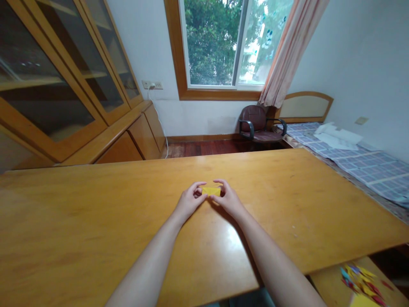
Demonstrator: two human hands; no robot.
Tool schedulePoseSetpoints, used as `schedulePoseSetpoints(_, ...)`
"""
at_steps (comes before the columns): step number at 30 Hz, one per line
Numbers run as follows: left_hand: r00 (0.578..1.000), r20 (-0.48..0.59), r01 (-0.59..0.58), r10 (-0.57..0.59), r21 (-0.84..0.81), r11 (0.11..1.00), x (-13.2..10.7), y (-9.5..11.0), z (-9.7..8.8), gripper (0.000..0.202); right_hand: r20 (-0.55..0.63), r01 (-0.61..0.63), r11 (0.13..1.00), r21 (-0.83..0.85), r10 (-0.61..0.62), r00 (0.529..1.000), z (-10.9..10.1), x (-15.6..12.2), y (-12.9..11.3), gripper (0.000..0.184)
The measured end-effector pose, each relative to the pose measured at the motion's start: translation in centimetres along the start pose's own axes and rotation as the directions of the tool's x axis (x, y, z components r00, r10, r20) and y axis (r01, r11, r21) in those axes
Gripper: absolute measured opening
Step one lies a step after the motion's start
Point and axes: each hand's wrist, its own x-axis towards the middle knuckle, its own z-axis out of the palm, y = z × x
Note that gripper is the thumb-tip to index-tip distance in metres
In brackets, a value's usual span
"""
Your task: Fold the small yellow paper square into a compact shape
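Observation:
A small piece of folded yellow paper [211,191] is held just over the wooden table [128,213], near its middle. My left hand [191,198] grips the paper's left end, thumb along the near edge and fingers curled behind. At the right end, my right hand [228,197] pinches it between thumb and fingers, with the index finger raised and bent above. Crease lines show on the paper's near face. The fingers behind the paper are partly hidden.
Colourful folded paper pieces [362,281] lie on a lower surface at the bottom right, beside a yellow sheet [364,301]. Beyond the table stand a maroon armchair [255,121] and a bed [367,162]. A glass-fronted cabinet [64,85] lines the left.

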Motion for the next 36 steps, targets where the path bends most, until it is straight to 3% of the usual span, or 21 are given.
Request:
schedulePoseSetpoints(5, 1.0, 0.001, 0.019, -0.019, -0.018, 1.0, 0.0, 0.1, 0.0, 0.043, -0.014, -0.004, 1.0, 0.024, 0.004, 1.0, 0.0, 0.0, 0.1, 0.049)
schedulePoseSetpoints(13, 0.998, -0.03, 0.041, -0.047, -0.158, 0.987, 0.4, 0.2, -0.2, 0.048, -0.07, -0.033, 0.945, 0.326, 0.059, 0.996, -0.2, 0.3, 0.2, 0.044)
schedulePoseSetpoints(19, 0.994, -0.072, 0.069, -0.087, -0.222, 0.973, 0.6, 0.0, -0.6, 0.052, -0.185, -0.018, 0.905, 0.424, 0.106, 0.977, -0.7, 0.6, 0.2, 0.045)
schedulePoseSetpoints(22, 0.993, -0.068, 0.076, -0.092, -0.217, 0.973, 0.6, -0.1, -0.6, 0.053, -0.175, -0.015, 0.887, 0.461, 0.108, 0.979, -0.7, 0.6, 0.0, 0.047)
schedulePoseSetpoints(28, 0.998, 0.009, 0.059, -0.058, -0.105, 0.993, 0.2, 0.4, -0.3, 0.047, -0.001, -0.065, 0.949, 0.309, 0.069, 0.998, -0.4, 0.2, -0.2, 0.042)
schedulePoseSetpoints(31, 0.998, 0.053, 0.044, -0.041, -0.048, 0.998, -0.1, 0.9, -0.3, 0.041, 0.013, -0.082, 0.967, 0.241, 0.082, 0.997, -0.5, 0.0, 0.0, 0.038)
schedulePoseSetpoints(36, 0.998, 0.057, 0.036, -0.033, -0.039, 0.999, -0.4, 1.3, -0.3, 0.04, 0.017, -0.076, 0.959, 0.273, 0.074, 0.997, -0.5, -0.1, 0.2, 0.04)
